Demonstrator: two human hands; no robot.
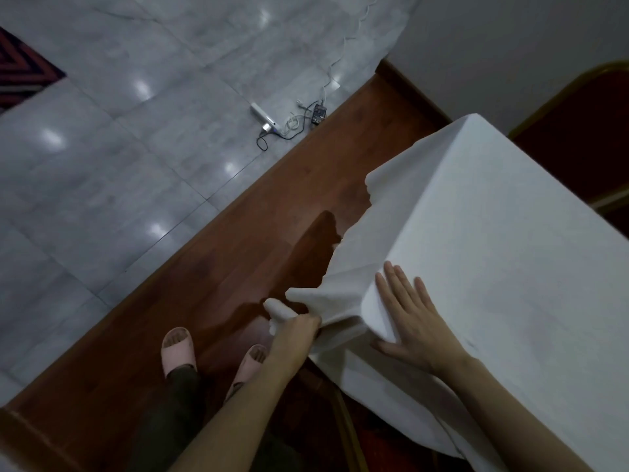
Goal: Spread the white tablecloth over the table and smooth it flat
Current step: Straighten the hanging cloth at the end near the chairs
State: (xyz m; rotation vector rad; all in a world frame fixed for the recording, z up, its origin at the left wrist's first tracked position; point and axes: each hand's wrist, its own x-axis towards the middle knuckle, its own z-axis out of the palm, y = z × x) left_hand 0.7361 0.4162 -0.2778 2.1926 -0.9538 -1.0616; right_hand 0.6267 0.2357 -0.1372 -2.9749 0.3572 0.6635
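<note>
The white tablecloth (493,233) covers the table at the right, and the tabletop itself is hidden under it. Its near edge hangs over the left side in loose folds. My left hand (299,327) is shut on a bunched corner of the hanging cloth, pulling it out to the left, away from the table edge. My right hand (412,318) lies flat with fingers spread on the cloth, right at the table's near corner, pressing it down. A fold runs between the two hands.
I stand on a reddish wooden floor strip (238,260), my feet in pink slippers (178,349). Grey tiled floor (119,165) lies to the left, with a power strip and cables (269,126). A dark red chair (578,141) stands behind the table at the right.
</note>
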